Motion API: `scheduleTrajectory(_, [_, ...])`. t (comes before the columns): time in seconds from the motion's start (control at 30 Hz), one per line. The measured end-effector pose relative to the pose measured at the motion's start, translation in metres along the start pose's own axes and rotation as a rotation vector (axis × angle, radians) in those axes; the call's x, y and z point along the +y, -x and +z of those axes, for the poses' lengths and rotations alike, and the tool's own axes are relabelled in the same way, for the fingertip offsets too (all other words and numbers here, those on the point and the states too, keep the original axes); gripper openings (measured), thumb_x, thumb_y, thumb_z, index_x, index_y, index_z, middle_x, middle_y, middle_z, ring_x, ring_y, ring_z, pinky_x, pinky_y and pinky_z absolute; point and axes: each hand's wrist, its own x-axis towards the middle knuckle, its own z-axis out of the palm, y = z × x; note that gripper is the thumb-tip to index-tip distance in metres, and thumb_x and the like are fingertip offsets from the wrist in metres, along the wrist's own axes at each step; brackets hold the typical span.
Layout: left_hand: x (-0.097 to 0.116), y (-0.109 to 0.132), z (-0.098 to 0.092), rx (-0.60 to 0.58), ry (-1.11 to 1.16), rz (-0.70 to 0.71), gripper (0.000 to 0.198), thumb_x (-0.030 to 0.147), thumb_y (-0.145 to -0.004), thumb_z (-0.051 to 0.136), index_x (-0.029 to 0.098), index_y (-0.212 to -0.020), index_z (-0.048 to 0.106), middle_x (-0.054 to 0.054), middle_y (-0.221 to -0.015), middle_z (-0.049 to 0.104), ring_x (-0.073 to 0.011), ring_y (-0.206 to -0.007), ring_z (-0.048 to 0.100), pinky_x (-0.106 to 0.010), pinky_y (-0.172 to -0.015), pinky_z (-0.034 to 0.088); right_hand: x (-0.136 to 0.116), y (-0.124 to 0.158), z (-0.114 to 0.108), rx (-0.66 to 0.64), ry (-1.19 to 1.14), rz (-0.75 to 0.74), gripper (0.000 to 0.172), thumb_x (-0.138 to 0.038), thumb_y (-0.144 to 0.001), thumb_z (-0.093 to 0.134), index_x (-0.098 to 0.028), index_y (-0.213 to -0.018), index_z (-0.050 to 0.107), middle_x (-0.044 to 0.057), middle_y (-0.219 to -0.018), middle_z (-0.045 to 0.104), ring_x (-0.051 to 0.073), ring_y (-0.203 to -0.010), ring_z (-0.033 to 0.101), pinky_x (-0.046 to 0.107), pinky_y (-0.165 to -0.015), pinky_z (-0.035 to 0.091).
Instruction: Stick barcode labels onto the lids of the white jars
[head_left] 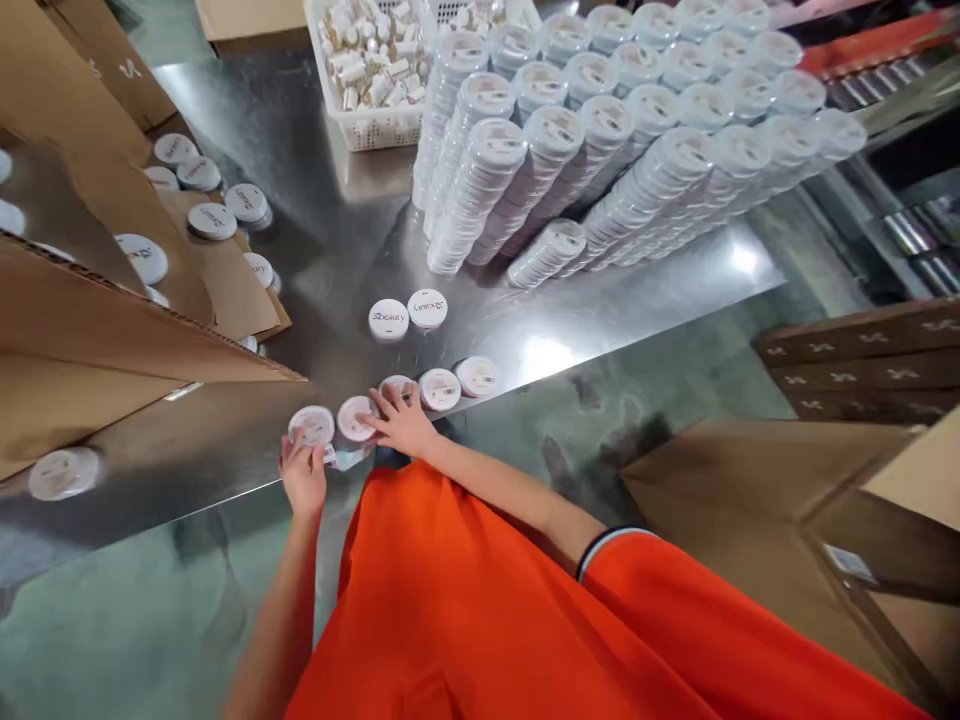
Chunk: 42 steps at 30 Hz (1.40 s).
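Observation:
Along the front edge of the metal table lies a row of round, flat white containers with labelled tops. My left hand (304, 478) grips the leftmost container (311, 424) of the row, its fingers closed at the near rim. A pale, shiny strip (349, 459) hangs beside that hand below the row; what it is I cannot make out. My right hand (409, 428) is open, fingers spread over the second container (355, 416) and the partly hidden third container (394, 384). To its right sit two more containers (440, 389).
Behind the row lie two containers with "beauty" lids (388, 319). Tall wrapped stacks of containers (495, 190) stand at the back, beside a white basket of small bottles (375, 130). Open cardboard boxes flank me, one on the left (135, 330), another at lower right (720, 500).

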Motion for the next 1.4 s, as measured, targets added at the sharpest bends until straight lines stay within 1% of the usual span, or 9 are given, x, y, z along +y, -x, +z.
scheduleTrajectory(0.13, [-0.004,-0.001,0.014,-0.112,0.034,0.045,0.039,0.042,-0.091,0.048,0.021,-0.059,0.056,-0.015,-0.127,0.067,-0.0331,-0.135,0.048,-0.058,-0.112,0.038,0.027,0.013,0.014,0.01,0.023,0.015,0.067,-0.049,-0.086,0.065,-0.043,-0.147,0.038,0.009,-0.164,0.019,0.041,-0.147,0.018,0.075,-0.107,0.017])
scheduleTrajectory(0.33, [0.045,0.007,0.047,-0.176,0.009,0.057,0.035,0.037,-0.092,0.047,0.02,-0.064,0.061,-0.015,-0.131,0.065,-0.0353,-0.141,0.04,-0.059,-0.111,0.039,0.064,0.029,0.003,-0.014,0.029,0.073,0.067,-0.053,-0.088,0.06,-0.041,-0.149,0.035,0.01,-0.165,0.015,0.042,-0.149,0.012,0.077,-0.107,0.009])
scheduleTrajectory(0.5, [0.067,0.005,0.042,-0.157,-0.023,0.078,0.033,0.036,-0.092,0.048,0.021,-0.065,0.061,-0.012,-0.133,0.064,-0.0358,-0.141,0.04,-0.061,-0.107,0.04,0.071,0.039,-0.012,0.008,0.018,0.131,0.065,-0.052,-0.09,0.056,-0.038,-0.151,0.035,0.009,-0.165,0.016,0.039,-0.15,0.01,0.073,-0.111,0.004])
scheduleTrajectory(0.63, [0.063,0.008,0.029,-0.155,0.007,0.102,0.033,0.036,-0.093,0.046,0.021,-0.069,0.063,-0.011,-0.136,0.063,-0.0339,-0.138,0.045,-0.056,-0.107,0.042,0.075,0.063,-0.011,0.093,0.105,0.499,0.069,-0.053,-0.095,0.044,-0.028,-0.156,0.025,0.012,-0.165,0.012,0.04,-0.15,0.004,0.073,-0.111,0.003])
scheduleTrajectory(0.73, [0.059,0.013,0.026,-0.192,0.013,0.106,0.035,0.038,-0.093,0.046,0.021,-0.067,0.062,-0.013,-0.134,0.063,-0.0349,-0.135,0.048,-0.056,-0.105,0.043,0.09,0.087,-0.003,0.07,0.138,0.728,0.072,-0.052,-0.096,0.039,-0.019,-0.157,0.023,0.017,-0.164,0.013,0.043,-0.149,0.007,0.075,-0.11,0.007])
scheduleTrajectory(0.97, [0.067,0.012,0.032,-0.256,-0.009,0.173,0.036,0.038,-0.093,0.047,0.022,-0.063,0.06,-0.011,-0.135,0.064,-0.034,-0.135,0.048,-0.057,-0.107,0.041,0.137,0.108,-0.004,0.009,0.119,0.676,0.068,-0.057,-0.092,0.046,-0.034,-0.154,0.031,0.01,-0.166,0.007,0.047,-0.148,0.002,0.078,-0.107,0.01])
scheduleTrajectory(1.17, [0.064,0.007,0.03,-0.258,0.023,0.177,0.035,0.039,-0.092,0.048,0.022,-0.064,0.062,-0.01,-0.131,0.066,-0.0325,-0.133,0.051,-0.054,-0.107,0.044,0.161,0.103,-0.01,-0.028,0.104,0.611,0.068,-0.052,-0.093,0.05,-0.032,-0.154,0.029,0.01,-0.166,0.01,0.046,-0.148,0.004,0.076,-0.108,0.008])
scheduleTrajectory(1.27, [0.072,0.009,0.026,-0.263,0.059,0.131,0.036,0.041,-0.092,0.048,0.022,-0.065,0.064,-0.011,-0.13,0.066,-0.0323,-0.131,0.053,-0.053,-0.107,0.045,0.167,0.103,-0.012,-0.017,0.094,0.589,0.062,-0.047,-0.098,0.042,-0.027,-0.155,0.029,0.012,-0.165,0.01,0.045,-0.149,0.001,0.073,-0.109,0.003])
scheduleTrajectory(1.4, [0.099,0.012,0.02,-0.218,0.205,-0.06,0.037,0.042,-0.093,0.046,0.021,-0.076,0.072,-0.011,-0.127,0.068,-0.0271,-0.12,0.061,-0.044,-0.103,0.049,0.15,0.095,-0.03,0.041,0.005,0.588,0.075,-0.053,-0.089,0.056,-0.024,-0.154,0.032,0.014,-0.165,0.011,0.045,-0.149,0.002,0.073,-0.11,0.001])
